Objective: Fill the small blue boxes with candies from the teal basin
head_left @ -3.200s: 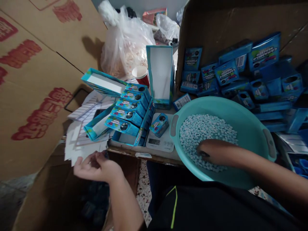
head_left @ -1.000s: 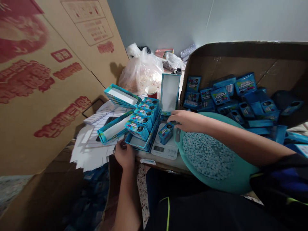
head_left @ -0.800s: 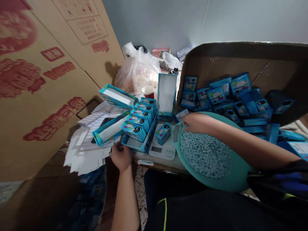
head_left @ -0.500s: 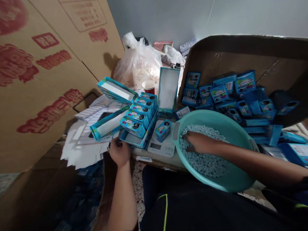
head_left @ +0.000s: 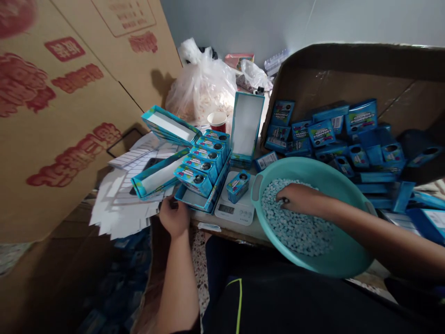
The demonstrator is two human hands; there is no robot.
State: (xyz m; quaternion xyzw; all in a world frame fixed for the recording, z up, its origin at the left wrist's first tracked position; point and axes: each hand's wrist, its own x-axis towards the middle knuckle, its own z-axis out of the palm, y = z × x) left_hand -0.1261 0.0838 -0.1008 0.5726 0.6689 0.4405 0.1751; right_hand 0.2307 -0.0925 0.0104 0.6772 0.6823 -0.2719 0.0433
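My right hand (head_left: pixel 301 199) is inside the turquoise basin (head_left: pixel 342 241), its fingers curled down and closed on some of the small pale-blue candies (head_left: pixel 295 232). Just left of the basin, a small blue candy box (head_left: pixel 238 186) sits on the white digital scale (head_left: pixel 236 213), whose display is too blurred to read. My left hand (head_left: pixel 174 215) is at the near left corner of a blue display tray (head_left: pixel 194 200), fingers bent around that corner; the fingertips are partly hidden. Several small blue boxes (head_left: pixel 194 180) stand in a row in this tray, with bare tray bottom at the near end.
Empty trays (head_left: pixel 247 123) stand stacked behind the scale, and others (head_left: pixel 170 125) lean at the left over white papers (head_left: pixel 116 202). A carton (head_left: pixel 347 69) with many blue boxes lies at the right. A paper cup (head_left: pixel 217 121) and a plastic bag (head_left: pixel 205 86) are behind.
My right hand has lifted slightly out of the candies, and its fingers have drawn together. My left hand remains at the tray corner. The view has shifted a little.
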